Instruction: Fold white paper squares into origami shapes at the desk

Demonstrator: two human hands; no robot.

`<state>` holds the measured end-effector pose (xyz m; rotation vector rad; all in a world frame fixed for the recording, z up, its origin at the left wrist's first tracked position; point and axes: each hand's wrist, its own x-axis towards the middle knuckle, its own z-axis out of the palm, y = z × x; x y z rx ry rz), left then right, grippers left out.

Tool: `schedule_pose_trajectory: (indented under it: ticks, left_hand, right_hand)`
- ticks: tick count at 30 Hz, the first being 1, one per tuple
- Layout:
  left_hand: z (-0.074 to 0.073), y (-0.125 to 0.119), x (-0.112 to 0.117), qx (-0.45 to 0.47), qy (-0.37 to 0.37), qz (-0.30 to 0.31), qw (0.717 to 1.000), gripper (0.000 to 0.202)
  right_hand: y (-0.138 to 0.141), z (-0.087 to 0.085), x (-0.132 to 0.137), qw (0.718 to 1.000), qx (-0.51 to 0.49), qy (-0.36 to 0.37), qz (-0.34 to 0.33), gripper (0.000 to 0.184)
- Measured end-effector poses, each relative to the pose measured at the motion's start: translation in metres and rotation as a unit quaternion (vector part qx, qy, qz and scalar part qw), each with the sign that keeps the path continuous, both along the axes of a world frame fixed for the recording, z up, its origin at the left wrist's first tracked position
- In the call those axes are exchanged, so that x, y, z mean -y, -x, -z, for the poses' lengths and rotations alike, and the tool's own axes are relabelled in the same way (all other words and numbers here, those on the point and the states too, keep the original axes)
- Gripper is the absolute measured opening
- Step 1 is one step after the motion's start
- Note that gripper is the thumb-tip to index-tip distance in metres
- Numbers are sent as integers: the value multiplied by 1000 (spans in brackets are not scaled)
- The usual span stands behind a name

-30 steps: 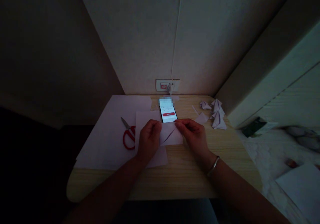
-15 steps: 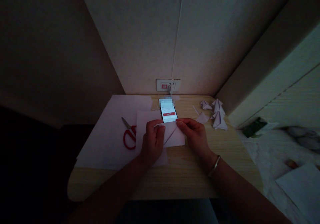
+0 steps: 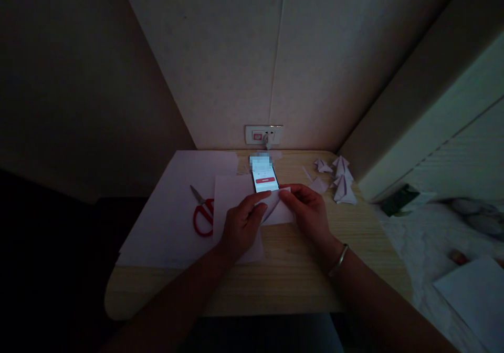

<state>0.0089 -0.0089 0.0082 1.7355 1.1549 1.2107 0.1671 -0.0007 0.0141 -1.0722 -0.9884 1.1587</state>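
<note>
A small white paper piece (image 3: 280, 211) lies on the wooden table (image 3: 283, 274), partly folded. My left hand (image 3: 241, 226) pinches its left flap and holds it folded over toward the middle. At the paper's top right edge my right hand (image 3: 307, 211) grips it with closed fingers; a bangle sits on that wrist. Just beyond the paper a lit phone (image 3: 263, 177) lies face up. Red-handled scissors (image 3: 201, 214) rest to the left of my left hand on white sheets (image 3: 173, 211).
Several folded paper shapes (image 3: 342, 182) sit at the table's far right. A wall socket (image 3: 263, 134) with a plugged cable is behind the phone. A bed with another white sheet (image 3: 472, 295) lies to the right. The room is dim.
My left hand has folded the paper's left flap across toward the right. My right hand shifted slightly up along the top edge. The diagonal crease is now covered.
</note>
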Motion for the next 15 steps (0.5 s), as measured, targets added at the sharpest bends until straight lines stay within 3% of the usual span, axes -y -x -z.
schedule_pose_trajectory:
  ticks: [10,15]
  left_hand:
    - [0,-1,2,26,13,27,999,34]
    - [2,-4,1,72,79,101,989,43]
  right_hand:
    - [1,-1,1,999,21,6,29,17]
    - [-2,2,-1,997,14,2,70,18]
